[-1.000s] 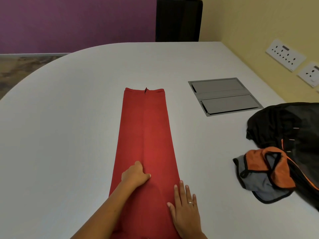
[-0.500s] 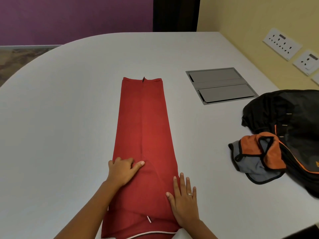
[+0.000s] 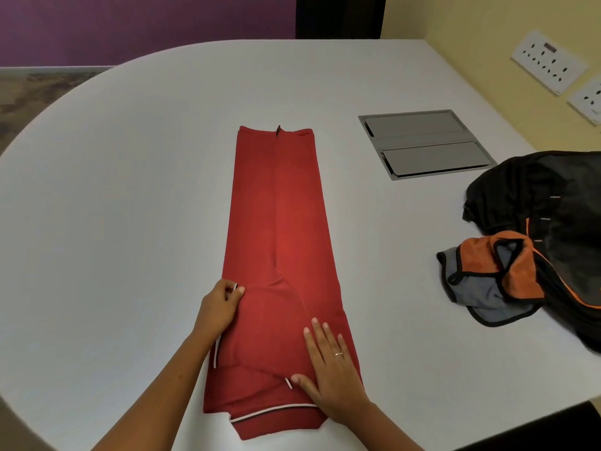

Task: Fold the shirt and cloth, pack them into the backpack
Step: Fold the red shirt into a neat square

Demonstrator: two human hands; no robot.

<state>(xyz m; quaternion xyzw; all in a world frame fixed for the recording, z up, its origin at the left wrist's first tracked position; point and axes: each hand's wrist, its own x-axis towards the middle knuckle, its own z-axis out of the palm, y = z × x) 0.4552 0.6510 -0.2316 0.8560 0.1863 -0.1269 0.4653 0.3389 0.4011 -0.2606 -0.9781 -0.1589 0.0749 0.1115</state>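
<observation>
A red shirt (image 3: pixel 279 222) lies folded into a long narrow strip down the middle of the white table (image 3: pixel 113 206), its collar end nearest me. My left hand (image 3: pixel 221 305) pinches the white-trimmed sleeve edge at the strip's left side. My right hand (image 3: pixel 331 369) presses flat on the shirt's lower right part, fingers straight. An orange and grey cloth (image 3: pixel 491 281) lies crumpled at the right, touching a black backpack (image 3: pixel 553 216) with orange piping that slumps at the table's right edge.
A grey metal cable hatch (image 3: pixel 422 143) is set flush into the table beyond the backpack. Wall sockets (image 3: pixel 549 65) sit on the yellow wall at the right. A dark chair back (image 3: pixel 338 14) stands behind the table's far edge.
My left hand has slid from the middle of the shirt to its left edge and taken hold of the sleeve trim. The right hand stays pressed flat. The view has tilted down, showing the collar end.
</observation>
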